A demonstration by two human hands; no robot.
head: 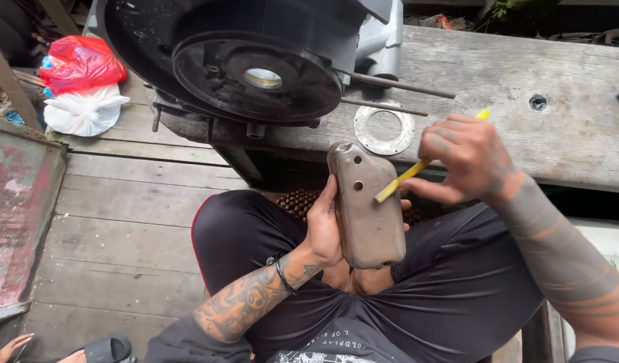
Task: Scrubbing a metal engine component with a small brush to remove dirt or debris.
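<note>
My left hand (325, 228) grips a dull grey metal engine cover (366, 205) from its left side, holding it upright over my lap. The cover is oblong with two small holes near its top. My right hand (465, 158) holds a thin yellow tool (407, 176) like a pencil, its lower tip resting against the cover's right edge. A black band sits on my left wrist. I am seated, black shorts below both hands.
A large black engine housing (255, 74) with a round plate lies on a weathered wooden bench (565, 128). A flat metal ring gasket (384, 130) and two rods (397, 86) lie beside it. Red and white plastic bags (83, 84) sit at left on plank flooring.
</note>
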